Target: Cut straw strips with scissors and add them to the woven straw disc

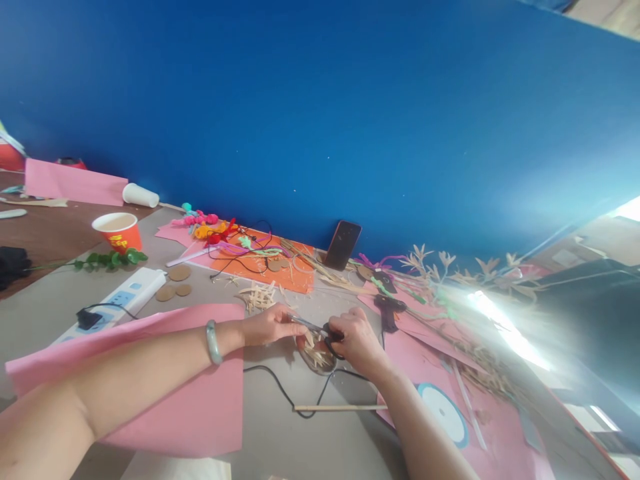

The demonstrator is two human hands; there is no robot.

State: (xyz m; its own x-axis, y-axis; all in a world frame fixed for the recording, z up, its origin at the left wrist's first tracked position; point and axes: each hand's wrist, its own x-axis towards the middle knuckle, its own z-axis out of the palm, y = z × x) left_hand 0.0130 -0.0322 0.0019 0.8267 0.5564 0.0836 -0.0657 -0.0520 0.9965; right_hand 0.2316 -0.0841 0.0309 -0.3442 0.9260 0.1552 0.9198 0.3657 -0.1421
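My right hand (pixel 357 339) is closed around the black handles of a pair of scissors (pixel 311 325), whose metal blades point left toward my other hand. The fingers of my left hand (pixel 274 325) are pinched together close to the blades, on a small pale strip (pixel 310 339) that they partly hide. Below both hands sits a small round dish (pixel 320 369) with cut pale strips in it. A loose heap of similar pale strips (pixel 257 297) lies on the table just beyond my left hand.
Pink paper (pixel 200 400) lies under my left forearm, near a white power strip (pixel 117 300). A paper cup (pixel 125 233) stands at left. A phone (pixel 343 245) leans on the blue wall. A thin stick (pixel 340 407) and black cable lie in front; dried stems (pixel 480 367) spread at right.
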